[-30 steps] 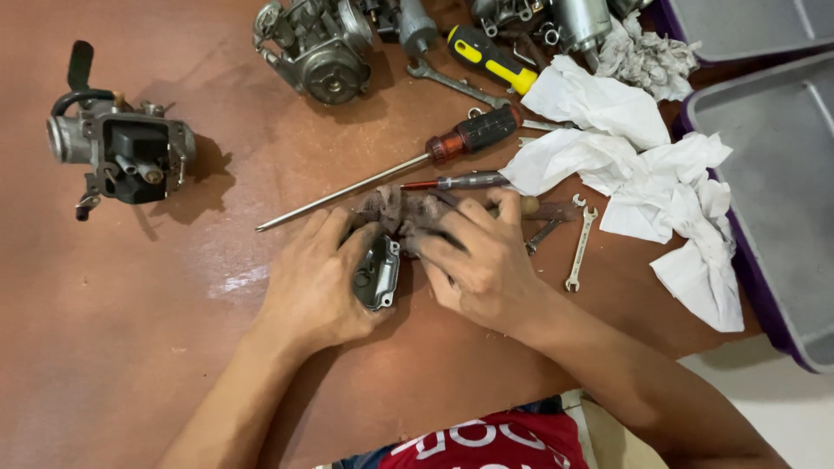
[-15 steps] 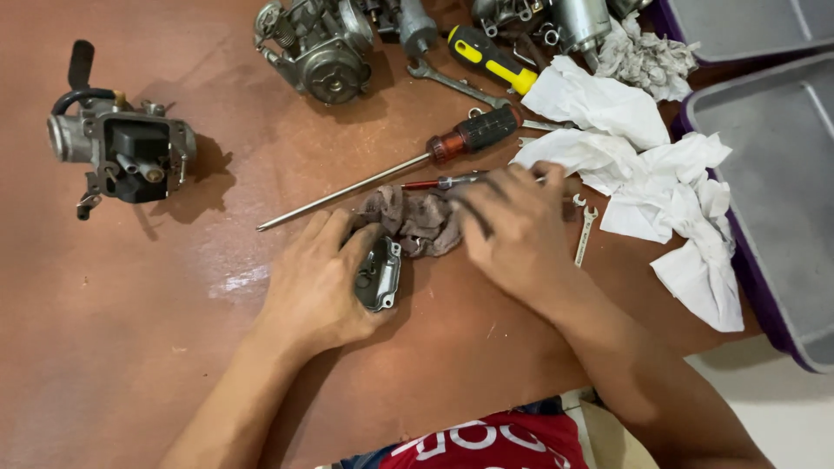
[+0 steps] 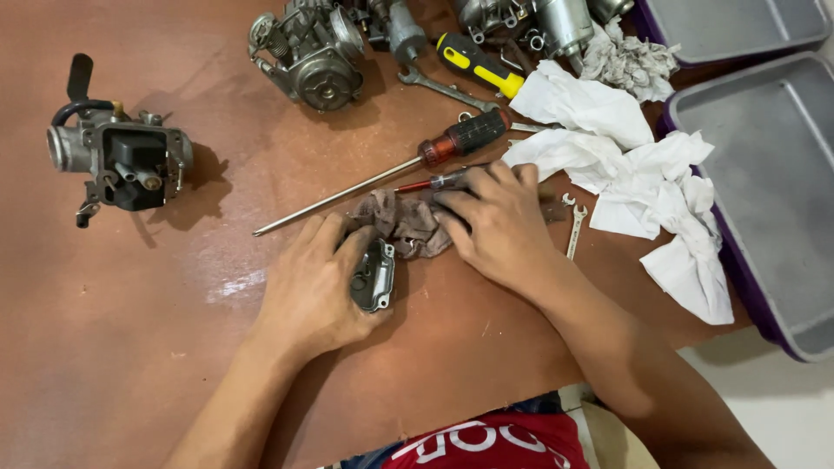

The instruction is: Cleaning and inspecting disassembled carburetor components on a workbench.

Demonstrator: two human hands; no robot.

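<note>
On a brown table [image 3: 130, 347], left hand [image 3: 317, 291] clasped around a small metal cover [image 3: 373, 276] beside a grimy rag [image 3: 404, 226], right hand [image 3: 499, 221] pressed flat over a small red-handled screwdriver [image 3: 430, 183].

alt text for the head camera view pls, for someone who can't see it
Seen from above, a person's left hand holds a small grey metal cover on a brown table, while the right hand rests on a dirty rag at a small red-tipped screwdriver. Around them lie carburetors, a long screwdriver, white tissues and grey trays.
</note>
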